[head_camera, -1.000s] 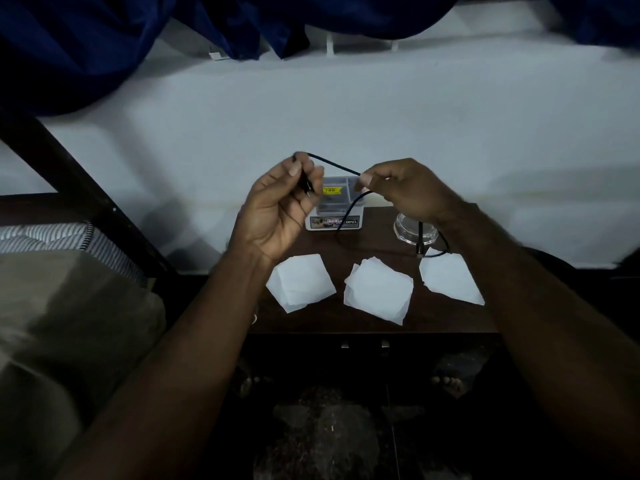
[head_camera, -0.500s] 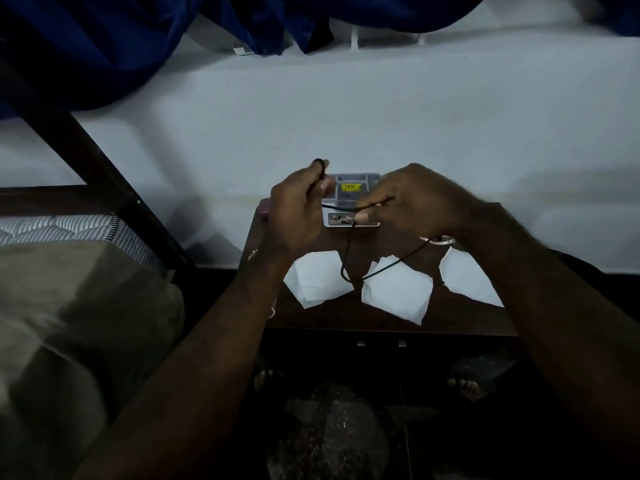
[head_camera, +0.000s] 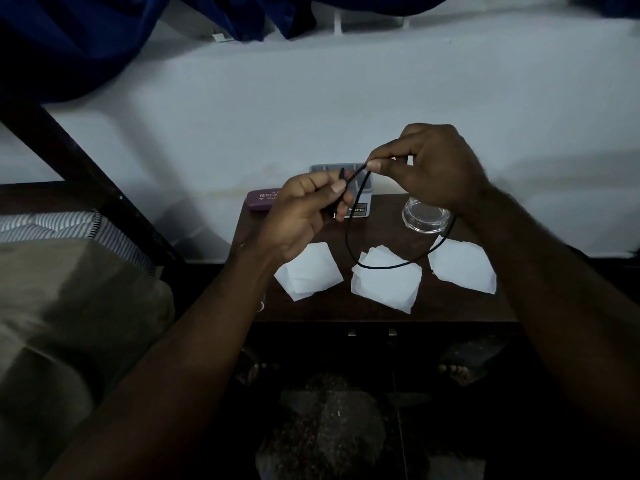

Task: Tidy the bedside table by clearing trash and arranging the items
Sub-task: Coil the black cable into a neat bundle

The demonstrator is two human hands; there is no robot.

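Observation:
A thin black cable (head_camera: 381,266) hangs in a loop above the dark wooden bedside table (head_camera: 381,311). My left hand (head_camera: 304,216) pinches one end of it, and my right hand (head_camera: 429,171) pinches it further along, slightly higher. Three white folded tissues lie on the table: left tissue (head_camera: 308,271), middle tissue (head_camera: 384,282), right tissue (head_camera: 464,268). At the back stand a grey compartment box (head_camera: 363,199), partly hidden by my hands, a maroon case (head_camera: 265,199) and a clear glass dish (head_camera: 424,220).
A bed with a striped mattress (head_camera: 52,226) and a beige cover (head_camera: 69,323) lies on the left, behind a dark slanted frame bar (head_camera: 86,168). A white wall (head_camera: 311,98) backs the table. Blue curtains (head_camera: 86,36) hang above. My feet stand on the dark floor below.
Both hands have risen from near the box, and the right hand has pulled away to the right and up. The cable now hangs as a wider loop between them.

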